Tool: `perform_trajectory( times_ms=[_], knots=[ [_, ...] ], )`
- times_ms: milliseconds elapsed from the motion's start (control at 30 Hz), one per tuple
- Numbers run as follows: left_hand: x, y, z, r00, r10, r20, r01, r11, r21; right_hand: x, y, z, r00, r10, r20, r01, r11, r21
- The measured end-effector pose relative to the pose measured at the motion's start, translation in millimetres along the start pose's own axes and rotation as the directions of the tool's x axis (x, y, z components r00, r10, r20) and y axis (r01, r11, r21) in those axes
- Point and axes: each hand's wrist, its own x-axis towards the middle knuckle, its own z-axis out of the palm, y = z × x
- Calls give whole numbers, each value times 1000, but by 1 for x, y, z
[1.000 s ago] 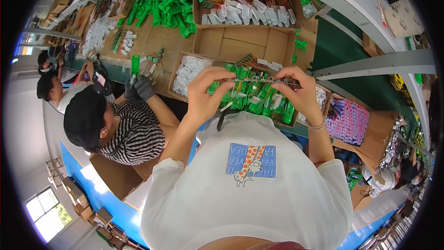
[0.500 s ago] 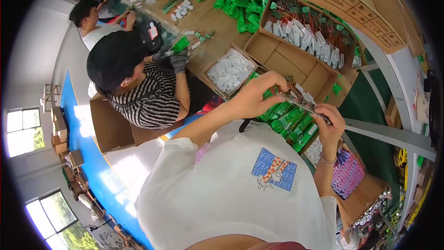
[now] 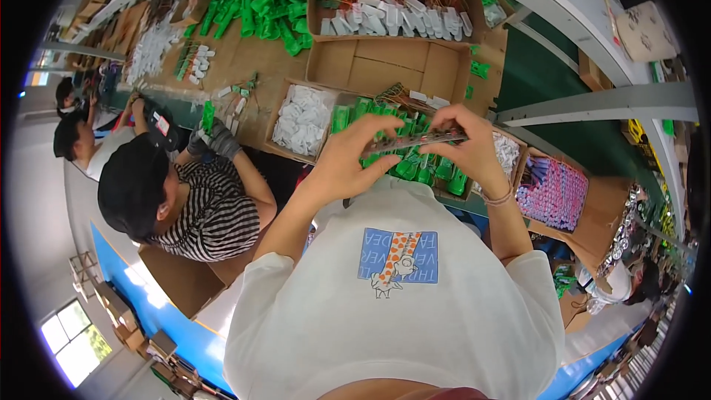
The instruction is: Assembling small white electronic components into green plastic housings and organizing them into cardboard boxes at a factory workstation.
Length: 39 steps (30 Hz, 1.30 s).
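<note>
One thin dark strip (image 3: 416, 139) is held slightly tilted in front of the white shirt (image 3: 392, 326), above green casings (image 3: 444, 169) that are packed together below it. Its right part is pinched between the thumb and fingers of the right hand (image 3: 468, 144). Its left end is reached by the left hand (image 3: 352, 159), whose thumb and fingers are spread to either side; whether it is gripped there cannot be told. To the left of the casings, small white pieces (image 3: 300, 118) are heaped; to the right, pink and purple cylinders (image 3: 552, 196) are stacked in rows. Beyond the casings, an open cardboard box (image 3: 389, 67) is set, and behind it wired white parts (image 3: 400, 18) are lined up. Green pieces (image 3: 255, 0) are piled on the worktop (image 3: 259, 59). At the left, a green part (image 3: 208, 115) is held by a co-worker (image 3: 215, 215) in striped clothing and grey gloves (image 3: 222, 142).
</note>
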Motion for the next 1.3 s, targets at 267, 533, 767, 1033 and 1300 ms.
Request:
perform_trajectory(
  times_ms=[267, 533, 767, 1033, 1300],
  knots=[
    [-7, -29, 11, 965, 212, -152, -196, 974, 118, -6, 11, -9, 998, 67, -3, -58, 887, 458],
    [7, -29, 6, 947, 266, -181, -229, 952, 202, 9, 5, -20, 997, -65, 43, 52, 965, 257],
    [6, -22, 3, 966, 258, -31, -257, 965, 43, 4, 5, -16, 947, -69, 315, -82, 892, 444],
    [6, -36, 13, 1000, -30, 9, 31, 873, -487, 9, 10, 0, 993, 44, 110, -82, 925, 370],
    [17, -59, 54, 850, -296, -437, 128, 919, -373, 6, -19, 50, 980, -123, -156, 105, 987, -120]
  ],
)
